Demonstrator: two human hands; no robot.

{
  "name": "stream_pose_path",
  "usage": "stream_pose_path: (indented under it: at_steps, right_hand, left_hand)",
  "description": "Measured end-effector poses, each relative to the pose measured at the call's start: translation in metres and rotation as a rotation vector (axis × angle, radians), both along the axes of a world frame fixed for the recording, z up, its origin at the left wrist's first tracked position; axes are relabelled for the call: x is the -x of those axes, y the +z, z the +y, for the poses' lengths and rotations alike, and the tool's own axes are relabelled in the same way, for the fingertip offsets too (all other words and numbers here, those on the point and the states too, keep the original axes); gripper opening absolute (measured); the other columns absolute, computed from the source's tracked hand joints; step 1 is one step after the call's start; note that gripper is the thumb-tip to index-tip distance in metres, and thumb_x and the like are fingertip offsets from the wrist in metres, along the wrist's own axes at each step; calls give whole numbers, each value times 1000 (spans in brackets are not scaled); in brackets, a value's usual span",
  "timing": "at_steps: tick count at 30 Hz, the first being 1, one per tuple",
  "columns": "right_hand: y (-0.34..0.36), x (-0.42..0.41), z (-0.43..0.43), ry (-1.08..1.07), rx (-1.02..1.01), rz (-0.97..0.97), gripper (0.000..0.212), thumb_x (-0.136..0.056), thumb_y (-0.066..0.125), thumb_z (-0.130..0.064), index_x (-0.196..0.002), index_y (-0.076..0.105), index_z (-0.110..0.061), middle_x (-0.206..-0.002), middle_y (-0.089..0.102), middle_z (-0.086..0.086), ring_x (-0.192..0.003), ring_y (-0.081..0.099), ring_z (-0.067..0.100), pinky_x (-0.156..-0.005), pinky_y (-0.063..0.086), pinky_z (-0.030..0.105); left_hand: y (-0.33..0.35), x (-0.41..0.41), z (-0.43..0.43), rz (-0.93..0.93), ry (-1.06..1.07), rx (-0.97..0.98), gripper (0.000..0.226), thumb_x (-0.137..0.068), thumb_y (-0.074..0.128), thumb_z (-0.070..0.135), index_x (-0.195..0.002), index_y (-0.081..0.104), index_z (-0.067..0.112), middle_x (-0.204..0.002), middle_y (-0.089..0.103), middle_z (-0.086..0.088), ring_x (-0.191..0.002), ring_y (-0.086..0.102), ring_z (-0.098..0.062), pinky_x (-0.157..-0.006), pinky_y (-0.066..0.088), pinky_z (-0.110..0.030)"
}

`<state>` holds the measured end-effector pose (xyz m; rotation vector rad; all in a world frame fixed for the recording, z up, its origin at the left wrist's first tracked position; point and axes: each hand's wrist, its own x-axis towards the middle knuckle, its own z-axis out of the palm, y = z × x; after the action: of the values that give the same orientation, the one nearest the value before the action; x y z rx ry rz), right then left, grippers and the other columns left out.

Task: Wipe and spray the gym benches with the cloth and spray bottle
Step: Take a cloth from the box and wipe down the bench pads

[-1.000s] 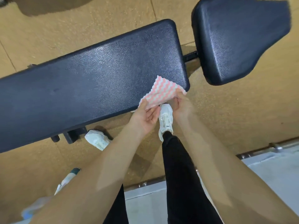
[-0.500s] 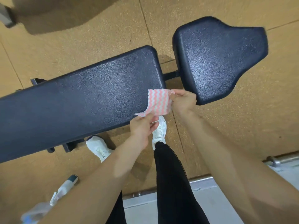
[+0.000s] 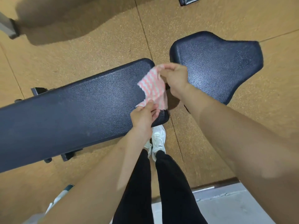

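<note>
Stretching the pink striped cloth (image 3: pixel 152 85) between my left hand (image 3: pixel 143 115) and right hand (image 3: pixel 175 78), both pinching corners; next I'd press it onto the bench seat pad (image 3: pixel 223 62) at upper right.

Pink/white wavy-striped cloth (image 3: pixel 153 88) held spread above dark bench (image 3: pixel 72 113) pad's rt end; spray bottle (image 3: pixel 63 193) lies on floor (image 3: pixel 202 143), btm-left, partly hidden.

We see a gym: a padded black bench (image 3: pixel 77 113) with a separate seat pad (image 3: pixel 218 65), on speckled tan rubber flooring (image 3: pixel 80 50).
</note>
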<state>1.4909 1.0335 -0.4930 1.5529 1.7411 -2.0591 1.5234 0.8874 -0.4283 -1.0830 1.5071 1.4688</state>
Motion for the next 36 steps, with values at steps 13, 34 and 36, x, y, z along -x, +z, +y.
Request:
stream_pose_path:
  at_steps: [13, 34, 36]
  right_hand:
    - [200, -129, 38, -26, -39, 28, 27, -93, 67, 0, -78, 51, -16, -68, 66, -1, -55, 61, 9, -53, 47, 24]
    - [401, -280, 263, 451, -279, 268, 85, -84, 74, -4, -153, 37, -38, -141, 48, -16, -86, 51, -6, -80, 45, 10]
    - [417, -279, 299, 422, -261, 265, 64, -84, 75, -2, -136, 55, -35, -108, 59, -14, -73, 52, -3, -73, 45, 14]
  left_hand:
    - [140, 1, 2, 451, -536, 129, 21, -92, 69, 29, -75, 68, 17, -98, 61, 13, -93, 59, -8, -85, 44, -29]
    - [363, -107, 275, 846, -1393, -171, 34, -76, 69, -7, -83, 53, 22, -82, 56, 9, -73, 49, -1, -65, 38, -19]
    - [373, -117, 295, 864, -1414, -166, 31, -80, 66, -5, -88, 53, 23, -91, 61, 3, -80, 55, -9, -66, 41, -23]
